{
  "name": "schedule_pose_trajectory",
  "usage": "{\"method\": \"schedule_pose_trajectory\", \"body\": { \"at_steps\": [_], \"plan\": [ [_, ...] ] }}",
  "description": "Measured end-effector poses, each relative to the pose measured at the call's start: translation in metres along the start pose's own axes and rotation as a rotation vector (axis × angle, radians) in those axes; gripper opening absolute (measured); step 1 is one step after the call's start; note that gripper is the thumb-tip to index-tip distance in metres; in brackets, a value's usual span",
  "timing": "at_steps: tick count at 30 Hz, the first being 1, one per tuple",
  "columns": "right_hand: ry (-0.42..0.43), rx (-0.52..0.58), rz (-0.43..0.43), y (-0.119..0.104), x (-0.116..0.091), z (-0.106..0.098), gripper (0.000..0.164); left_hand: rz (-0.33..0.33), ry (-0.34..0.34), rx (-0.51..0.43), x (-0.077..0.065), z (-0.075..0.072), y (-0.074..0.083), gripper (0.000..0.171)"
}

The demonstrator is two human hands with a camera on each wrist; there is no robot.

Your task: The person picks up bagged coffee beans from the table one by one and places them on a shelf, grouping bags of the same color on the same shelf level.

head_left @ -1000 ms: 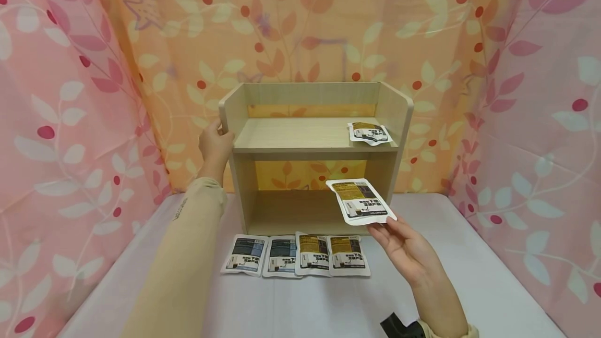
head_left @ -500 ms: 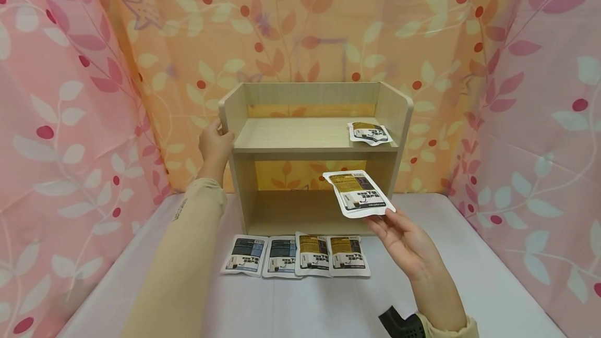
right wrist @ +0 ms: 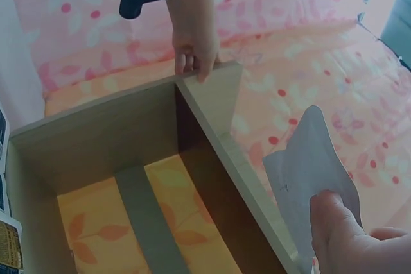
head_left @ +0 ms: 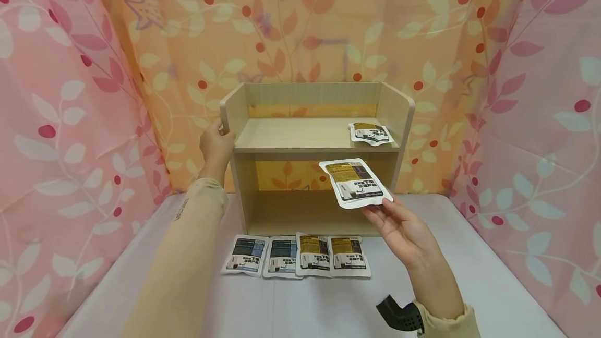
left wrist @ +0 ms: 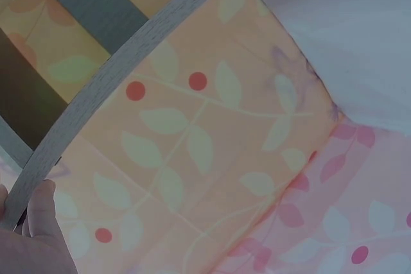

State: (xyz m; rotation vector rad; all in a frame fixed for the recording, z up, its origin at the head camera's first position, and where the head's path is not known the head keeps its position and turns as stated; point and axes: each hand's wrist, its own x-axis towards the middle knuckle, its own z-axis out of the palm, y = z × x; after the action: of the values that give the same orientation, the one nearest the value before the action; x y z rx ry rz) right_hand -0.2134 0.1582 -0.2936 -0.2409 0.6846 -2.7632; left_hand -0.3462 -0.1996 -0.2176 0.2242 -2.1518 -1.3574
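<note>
A curtain point(head_left: 310, 30) encloses the work area: orange at the rear, pink at both sides, printed with leaves and red dots. A table point(head_left: 300, 306) with a smooth white covering forms the work surface. At its rear, a pale wood-grain shelf point(head_left: 286, 140) stands upright with two levels, open front toward the person.

The left hand point(head_left: 217, 147) grips the shelf's left side panel near its upper front edge, digits on both faces of the panel. The right hand point(head_left: 407, 236) pinches the held packet point(head_left: 353, 184) by its near right corner.

The held packet is in the air; in the head view it appears just below the upper level's front edge. Its long axis slants away from the person and to the left. The gold end points away, printed face up; the plain back shows in the right wrist view.

On the table before the shelf, two blue packets point(head_left: 245, 255) at left and two gold packets point(head_left: 348, 254) at right form a row, long axes front to rear. An upper packet point(head_left: 371, 133) lies at the upper level's right end.

The held packet's label point(head_left: 360, 180) carries bold dark characters, too small to read reliably.
</note>
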Motion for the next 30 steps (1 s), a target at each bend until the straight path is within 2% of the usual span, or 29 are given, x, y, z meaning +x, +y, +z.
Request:
{"method": "schedule_pose_trajectory", "body": {
  "at_steps": [12, 20, 30],
  "plan": [
    [0.022, -0.053, -0.019, 0.002, 0.011, 0.021, 0.06, 0.02, 0.01, -0.009, 0.0, 0.001, -0.001, 0.052],
    [0.081, -0.01, -0.001, 0.003, 0.023, 0.031, 0.057, 0.032, 0.01, -0.02, -0.003, -0.001, 0.0, 0.046],
    [0.137, 0.006, -0.004, 0.004, 0.035, 0.034, 0.055, 0.044, 0.024, -0.001, -0.004, 0.0, -0.001, 0.04]
  ]
}}
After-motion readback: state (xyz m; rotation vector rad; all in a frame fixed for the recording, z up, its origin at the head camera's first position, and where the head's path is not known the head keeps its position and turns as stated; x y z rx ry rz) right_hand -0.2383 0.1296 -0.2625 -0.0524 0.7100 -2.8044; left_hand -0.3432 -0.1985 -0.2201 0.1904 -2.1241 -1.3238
